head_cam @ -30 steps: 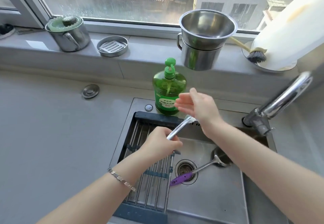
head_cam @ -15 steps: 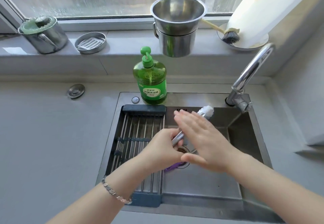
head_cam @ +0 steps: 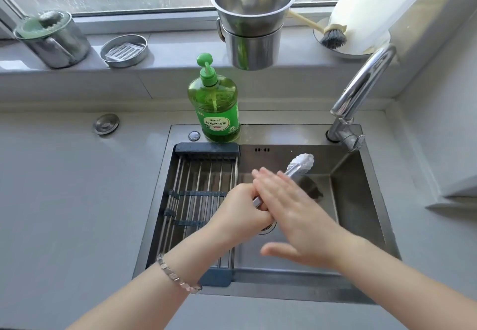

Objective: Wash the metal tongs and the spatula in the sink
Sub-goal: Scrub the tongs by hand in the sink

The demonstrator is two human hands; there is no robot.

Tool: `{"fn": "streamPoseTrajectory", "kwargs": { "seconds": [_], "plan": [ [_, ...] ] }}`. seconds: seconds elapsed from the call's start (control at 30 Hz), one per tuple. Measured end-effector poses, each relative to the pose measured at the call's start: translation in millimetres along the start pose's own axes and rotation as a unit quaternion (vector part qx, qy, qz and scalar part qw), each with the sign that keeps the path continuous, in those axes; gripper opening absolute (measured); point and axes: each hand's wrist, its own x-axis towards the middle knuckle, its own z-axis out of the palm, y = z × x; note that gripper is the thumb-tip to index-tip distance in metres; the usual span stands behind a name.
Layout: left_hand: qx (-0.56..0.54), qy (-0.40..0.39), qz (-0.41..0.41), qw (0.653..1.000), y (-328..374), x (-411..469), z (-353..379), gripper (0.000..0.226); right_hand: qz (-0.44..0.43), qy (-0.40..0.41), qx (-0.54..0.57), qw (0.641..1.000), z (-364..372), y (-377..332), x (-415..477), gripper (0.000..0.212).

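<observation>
The left hand point(head_cam: 240, 211) is closed in a fist around the handle end of the metal tongs point(head_cam: 300, 164), holding them over the sink point(head_cam: 361, 200) with the scalloped tips angled up and away toward the faucet point(head_cam: 361, 89). A link bracelet point(head_cam: 178, 275) sits on the left wrist. The right hand point(head_cam: 291, 211) is open, fingers straight and together, thumb spread apart, palm laid flat across the middle of the tongs just beyond the left fist; it grips nothing. The tongs' arms lie pressed together, and only the tips and a short bit of shaft show past the fingers.

Under the hands, part of the drain point(head_cam: 268, 226) rim peeks out. A dark rounded shape on the basin floor beside the right hand may be the spatula's blade, but this cannot be told for sure; the rest is hidden by the hands. A roll-up drying rack point(head_cam: 201, 187) of metal rods covers the left part of the sink.

On the sink's back ledge stands a green dish soap bottle point(head_cam: 214, 105) with a pump. A round metal cap point(head_cam: 106, 123) lies on the grey surface point(head_cam: 64, 200) to the left. On the window sill point(head_cam: 167, 53) are a lidded steel mug point(head_cam: 54, 40), a round soap dish point(head_cam: 124, 51), two nested steel cups point(head_cam: 251, 22) and a dish brush point(head_cam: 333, 36) beside a white roll point(head_cam: 366, 7).
</observation>
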Motion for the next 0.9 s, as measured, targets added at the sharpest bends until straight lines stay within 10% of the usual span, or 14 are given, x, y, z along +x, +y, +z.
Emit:
{"fn": "streamPoseTrajectory", "kwargs": {
  "seconds": [0.7, 0.8, 0.9],
  "plan": [
    [0.026, -0.009, -0.042, 0.999, -7, -3, 9, 0.031, 0.079, 0.049, 0.066, 0.993, 15, 36, -9, 0.094],
    [0.029, -0.010, -0.050, 0.998, -11, -5, 11, 0.028, 0.270, 0.109, 0.318, 0.902, 11, 44, -6, 0.070],
    [0.034, -0.016, -0.056, 0.998, -11, -5, 14, 0.031, 0.410, 0.238, 0.591, 0.653, 12, 36, 5, 0.026]
  ]
}}
